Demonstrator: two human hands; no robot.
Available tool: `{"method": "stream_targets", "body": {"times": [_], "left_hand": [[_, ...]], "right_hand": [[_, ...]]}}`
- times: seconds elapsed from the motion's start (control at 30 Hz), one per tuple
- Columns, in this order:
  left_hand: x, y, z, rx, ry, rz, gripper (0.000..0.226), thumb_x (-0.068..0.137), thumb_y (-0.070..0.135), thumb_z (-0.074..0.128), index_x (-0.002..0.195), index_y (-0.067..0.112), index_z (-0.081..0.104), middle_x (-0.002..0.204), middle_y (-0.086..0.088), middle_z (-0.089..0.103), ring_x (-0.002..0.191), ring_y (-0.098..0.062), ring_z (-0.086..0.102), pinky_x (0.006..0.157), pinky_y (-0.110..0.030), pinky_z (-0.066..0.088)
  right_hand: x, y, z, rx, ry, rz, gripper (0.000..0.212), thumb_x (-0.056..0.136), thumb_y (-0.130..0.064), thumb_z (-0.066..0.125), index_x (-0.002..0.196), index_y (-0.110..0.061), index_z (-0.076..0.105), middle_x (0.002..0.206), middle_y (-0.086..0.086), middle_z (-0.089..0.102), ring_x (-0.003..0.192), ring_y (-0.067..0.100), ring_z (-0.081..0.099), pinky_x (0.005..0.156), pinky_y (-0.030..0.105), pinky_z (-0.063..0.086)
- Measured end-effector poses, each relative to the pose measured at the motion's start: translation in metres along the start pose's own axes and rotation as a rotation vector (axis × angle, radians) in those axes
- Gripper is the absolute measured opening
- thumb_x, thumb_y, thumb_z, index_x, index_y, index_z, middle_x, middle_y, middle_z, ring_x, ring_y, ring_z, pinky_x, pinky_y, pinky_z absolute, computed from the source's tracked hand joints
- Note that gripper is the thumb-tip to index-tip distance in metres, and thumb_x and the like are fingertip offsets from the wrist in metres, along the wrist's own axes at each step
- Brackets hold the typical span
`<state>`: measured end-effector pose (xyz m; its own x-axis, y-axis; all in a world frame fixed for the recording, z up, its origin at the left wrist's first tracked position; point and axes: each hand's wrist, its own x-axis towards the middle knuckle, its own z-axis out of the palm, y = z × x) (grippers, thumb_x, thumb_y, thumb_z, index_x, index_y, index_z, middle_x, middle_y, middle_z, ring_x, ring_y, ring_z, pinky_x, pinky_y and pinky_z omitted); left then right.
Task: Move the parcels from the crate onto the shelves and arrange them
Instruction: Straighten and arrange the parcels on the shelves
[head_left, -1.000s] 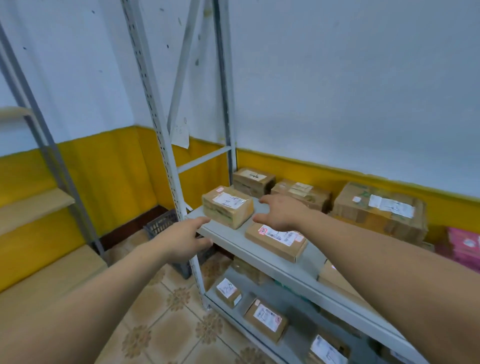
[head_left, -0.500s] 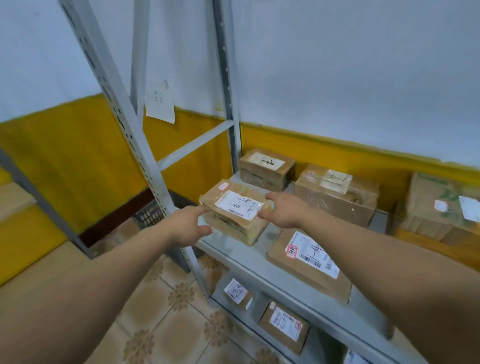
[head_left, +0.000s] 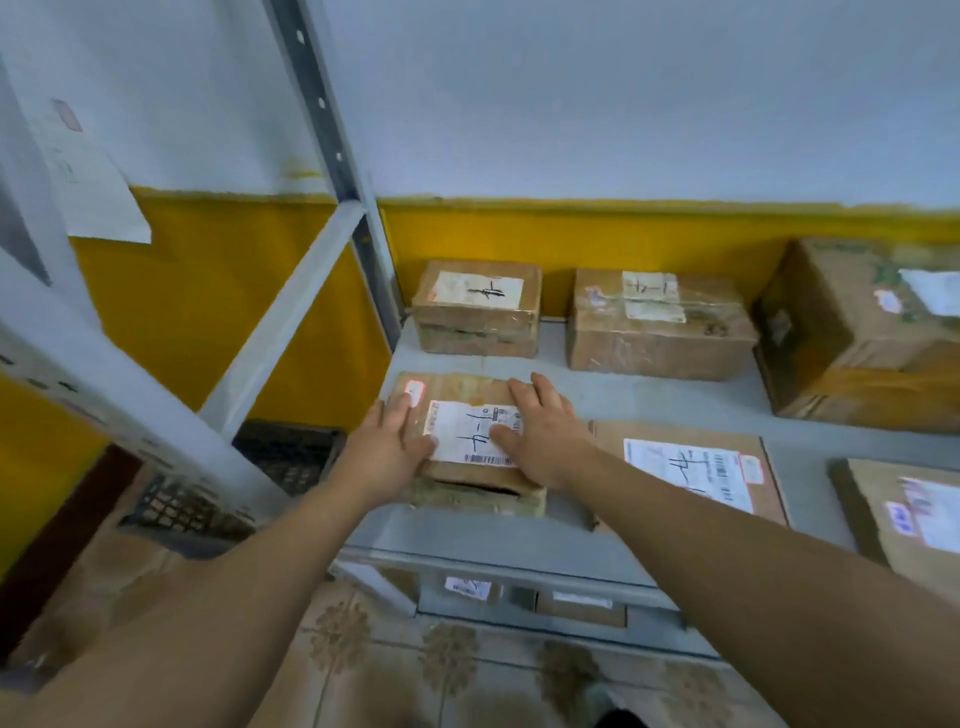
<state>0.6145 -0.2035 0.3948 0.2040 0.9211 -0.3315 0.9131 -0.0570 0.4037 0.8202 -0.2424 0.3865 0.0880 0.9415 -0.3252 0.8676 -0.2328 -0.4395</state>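
- The left hand (head_left: 387, 441) and right hand (head_left: 545, 431) lie flat, fingers straight, pressing on the labelled parcel (head_left: 457, 387) at the shelf's (head_left: 649, 400) front left corner.
- A dark crate (head_left: 280, 457), blurred, seems to stand on the floor just left.
- A small parcel (head_left: 478, 312) and a wider parcel (head_left: 657, 332) stand behind.

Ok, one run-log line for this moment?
step: arranging | left hand: flat on front-left parcel | right hand: flat on same parcel | crate: on floor, left of shelf
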Motion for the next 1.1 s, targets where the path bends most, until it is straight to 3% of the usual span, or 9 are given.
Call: {"method": "stream_targets", "body": {"times": [0.17, 0.37, 0.47, 0.6, 0.77, 0.97, 1.1], "left_hand": [[-0.008, -0.014, 0.012, -0.109, 0.044, 0.028, 0.073, 0.096, 0.046, 0.049, 0.155, 0.031, 0.009, 0.151, -0.008, 0.027, 0.132, -0.029, 0.037, 0.103, -0.042, 0.037], [0.0, -0.021, 0.005, -0.046, -0.013, 0.034, 0.076, 0.089, 0.053, 0.055, 0.152, 0.03, 0.02, 0.146, -0.008, 0.034, 0.129, -0.03, 0.041, 0.103, -0.046, 0.042], [0.014, -0.01, -0.001, 0.111, 0.102, 0.116, 0.072, 0.088, 0.059, 0.051, 0.148, 0.027, 0.027, 0.154, -0.005, 0.025, 0.14, -0.029, 0.025, 0.11, -0.05, 0.03], [0.034, 0.011, 0.004, 0.181, 0.058, 0.154, 0.076, 0.092, 0.065, 0.039, 0.154, 0.03, 0.011, 0.163, -0.002, -0.003, 0.149, -0.029, -0.001, 0.119, -0.052, 0.012], [0.045, 0.007, 0.012, 0.211, -0.008, 0.103, 0.078, 0.091, 0.07, 0.031, 0.154, 0.035, 0.001, 0.163, 0.001, -0.005, 0.147, -0.031, 0.005, 0.114, -0.053, 0.021], [0.044, 0.009, 0.016, 0.228, -0.003, 0.082, 0.077, 0.091, 0.067, 0.033, 0.153, 0.038, -0.001, 0.161, 0.006, -0.009, 0.146, -0.027, 0.003, 0.11, -0.051, 0.028], [0.043, 0.01, 0.017, 0.223, -0.018, 0.064, 0.075, 0.091, 0.067, 0.033, 0.151, 0.04, -0.004, 0.16, 0.01, -0.012, 0.146, -0.025, -0.001, 0.11, -0.051, 0.029]], "right_hand": [[-0.015, -0.009, 0.002, -0.053, 0.037, 0.034, 0.073, 0.1, -0.051, 0.043, 0.158, -0.031, 0.004, 0.166, -0.003, -0.006, 0.151, 0.027, 0.009, 0.119, 0.049, 0.017], [-0.012, -0.012, 0.005, -0.071, 0.029, 0.053, 0.072, 0.098, -0.054, 0.045, 0.157, -0.028, 0.012, 0.163, -0.001, 0.01, 0.145, 0.028, 0.024, 0.116, 0.043, 0.026], [0.004, -0.012, -0.005, -0.092, 0.05, 0.045, 0.071, 0.097, -0.057, 0.047, 0.156, -0.027, 0.02, 0.159, 0.001, 0.022, 0.144, 0.025, 0.025, 0.117, 0.043, 0.027], [0.042, -0.01, -0.027, -0.04, 0.123, 0.064, 0.069, 0.099, -0.053, 0.046, 0.156, -0.021, 0.022, 0.159, 0.008, 0.025, 0.146, 0.029, 0.024, 0.118, 0.045, 0.026], [0.1, -0.005, -0.056, -0.124, 0.176, 0.003, 0.071, 0.099, -0.05, 0.048, 0.155, -0.016, 0.02, 0.159, 0.013, 0.022, 0.146, 0.034, 0.021, 0.118, 0.048, 0.025], [0.16, -0.006, -0.065, -0.327, 0.15, -0.062, 0.079, 0.096, -0.055, 0.051, 0.157, -0.032, 0.008, 0.166, 0.01, -0.005, 0.152, 0.033, -0.008, 0.121, 0.053, 0.011], [0.186, -0.003, -0.059, -0.409, 0.106, -0.108, 0.073, 0.099, -0.051, 0.048, 0.157, -0.033, 0.007, 0.165, 0.012, -0.003, 0.152, 0.037, -0.006, 0.12, 0.055, 0.018]]}}
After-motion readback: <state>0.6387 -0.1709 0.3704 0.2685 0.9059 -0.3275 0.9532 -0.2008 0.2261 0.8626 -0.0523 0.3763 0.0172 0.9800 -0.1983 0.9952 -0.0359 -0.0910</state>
